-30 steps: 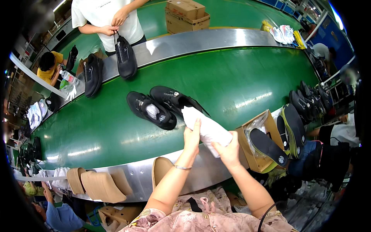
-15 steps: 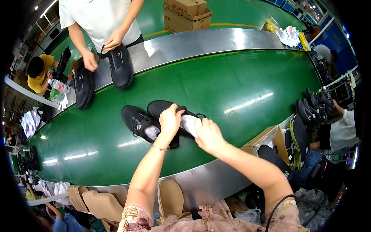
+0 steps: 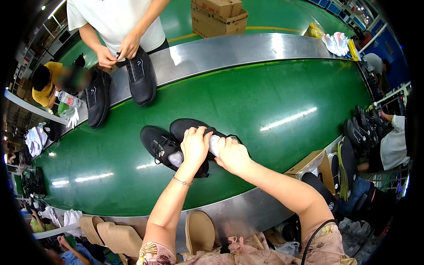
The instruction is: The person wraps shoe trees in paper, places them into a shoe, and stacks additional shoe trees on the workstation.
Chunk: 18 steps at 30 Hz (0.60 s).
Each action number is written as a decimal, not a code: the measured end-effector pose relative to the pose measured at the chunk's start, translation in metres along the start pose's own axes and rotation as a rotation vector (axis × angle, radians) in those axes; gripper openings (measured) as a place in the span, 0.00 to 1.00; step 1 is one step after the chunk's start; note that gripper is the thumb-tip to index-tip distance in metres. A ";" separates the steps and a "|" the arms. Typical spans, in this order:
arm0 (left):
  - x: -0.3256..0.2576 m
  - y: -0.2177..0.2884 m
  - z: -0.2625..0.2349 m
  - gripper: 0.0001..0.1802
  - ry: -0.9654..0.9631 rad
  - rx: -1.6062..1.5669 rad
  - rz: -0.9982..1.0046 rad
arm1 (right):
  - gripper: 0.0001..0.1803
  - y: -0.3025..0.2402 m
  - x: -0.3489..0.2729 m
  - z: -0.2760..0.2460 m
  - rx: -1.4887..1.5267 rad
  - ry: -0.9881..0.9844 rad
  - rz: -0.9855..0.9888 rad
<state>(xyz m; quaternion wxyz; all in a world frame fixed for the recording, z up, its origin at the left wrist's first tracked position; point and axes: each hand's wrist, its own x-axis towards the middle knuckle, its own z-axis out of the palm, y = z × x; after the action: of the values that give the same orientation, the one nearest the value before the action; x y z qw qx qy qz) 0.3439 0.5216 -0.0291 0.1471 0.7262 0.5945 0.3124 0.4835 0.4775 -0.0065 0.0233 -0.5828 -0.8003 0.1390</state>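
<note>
Two black shoes lie side by side on the green conveyor belt [image 3: 274,101]. My left hand [image 3: 194,145] rests on the right-hand black shoe [image 3: 185,127] and presses white paper stuffing [image 3: 214,145] into its opening. My right hand [image 3: 233,155] grips the same wad of paper from the right side. The left-hand black shoe [image 3: 155,142] lies just beside them with white paper [image 3: 176,158] showing in its opening.
Across the belt a person in a white shirt [image 3: 115,17] handles another black shoe [image 3: 141,76]; one more black shoe [image 3: 98,96] lies on the steel rim [image 3: 229,49]. A cardboard box [image 3: 315,167] and racks of shoes [image 3: 362,128] stand at my right; tan insoles [image 3: 110,236] sit below.
Both hands carried the white paper from near the belt's front edge forward to the shoes and pushed it into the right-hand shoe. The view tilted down and closer.
</note>
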 end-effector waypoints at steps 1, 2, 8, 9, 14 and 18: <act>0.000 0.000 -0.001 0.10 -0.029 0.024 -0.017 | 0.31 -0.001 0.001 0.000 0.035 -0.050 0.001; 0.000 -0.004 0.000 0.08 -0.023 -0.071 0.004 | 0.32 0.005 0.000 0.006 0.064 0.008 -0.054; -0.003 -0.010 0.010 0.04 -0.020 -0.296 0.089 | 0.28 0.007 0.018 0.055 0.042 0.123 0.019; -0.003 -0.014 0.011 0.04 -0.006 -0.284 0.094 | 0.28 0.005 0.019 0.060 0.018 0.121 0.024; -0.004 -0.017 0.012 0.05 0.010 -0.346 -0.039 | 0.21 -0.002 0.015 0.053 -0.029 0.040 -0.042; -0.005 -0.016 0.012 0.05 0.020 -0.371 0.016 | 0.20 -0.002 0.019 0.052 0.105 0.006 -0.042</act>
<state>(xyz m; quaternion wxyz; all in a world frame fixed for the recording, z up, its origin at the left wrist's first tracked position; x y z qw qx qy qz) 0.3387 0.5230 -0.0489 0.2700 0.6880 0.5226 0.4249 0.4650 0.4845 -0.0579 0.0591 -0.5643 -0.8039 0.1783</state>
